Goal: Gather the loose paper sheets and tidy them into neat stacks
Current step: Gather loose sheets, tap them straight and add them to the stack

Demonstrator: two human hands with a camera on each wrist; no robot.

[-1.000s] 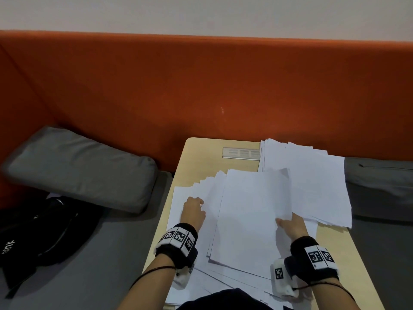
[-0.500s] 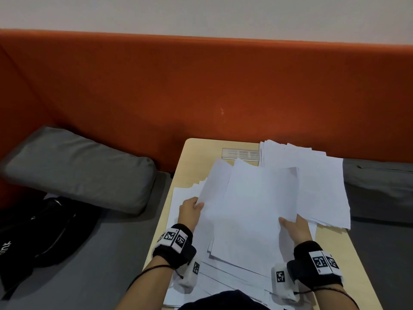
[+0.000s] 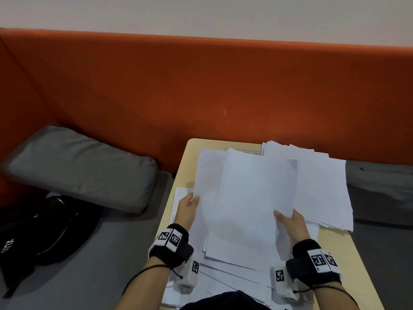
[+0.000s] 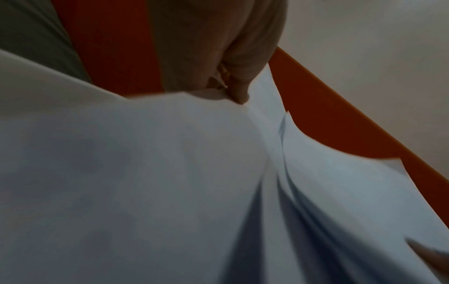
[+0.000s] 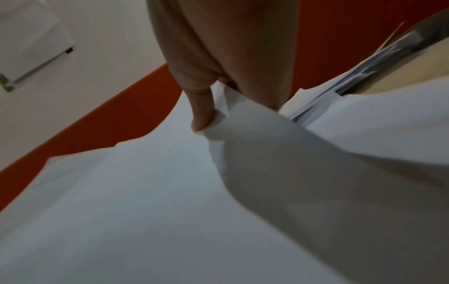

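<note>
Both left hand point(image 3: 186, 209) and right hand point(image 3: 290, 222) pinch paper sheets point(image 3: 250, 198); long axis seemingly away.

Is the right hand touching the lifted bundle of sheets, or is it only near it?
Touching. In the right wrist view the right hand pinches the edge of the lifted bundle of sheets, thumb pressed on the paper.

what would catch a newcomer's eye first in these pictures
First, the white bundle of sheets at the centre of the head view, raised off the small table, with the left hand holding its left edge and the right hand its right edge. Next, the orange padded backrest across the back, and the messy paper pile at the table's far right.
</note>
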